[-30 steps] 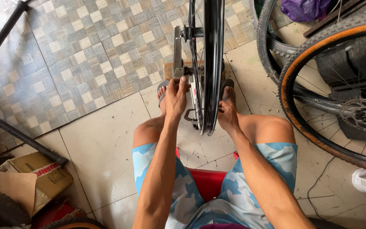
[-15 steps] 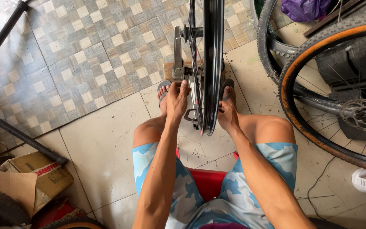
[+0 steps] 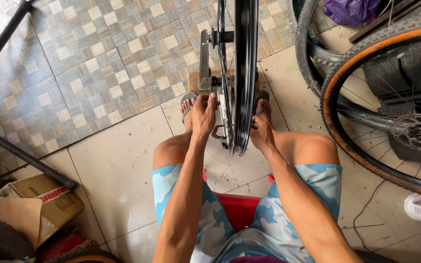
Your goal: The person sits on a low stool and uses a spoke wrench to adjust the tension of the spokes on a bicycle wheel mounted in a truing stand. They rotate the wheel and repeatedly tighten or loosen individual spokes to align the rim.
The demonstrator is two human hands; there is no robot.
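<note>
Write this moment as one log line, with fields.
left hand: on truing stand | right hand: at wheel rim | seated

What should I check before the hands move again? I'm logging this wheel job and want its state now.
1. Black wheel rim upright in the grey stand: ok.
2. Left hand at the stand's lower end, beside the rim: ok.
3. Right hand against the rim's other side: ok.
4. Feet braced by the stand's wooden base: ok.
5. What the fingertips grip: cannot tell.
6. Orange-walled tyre apart from the rim: ok.
</note>
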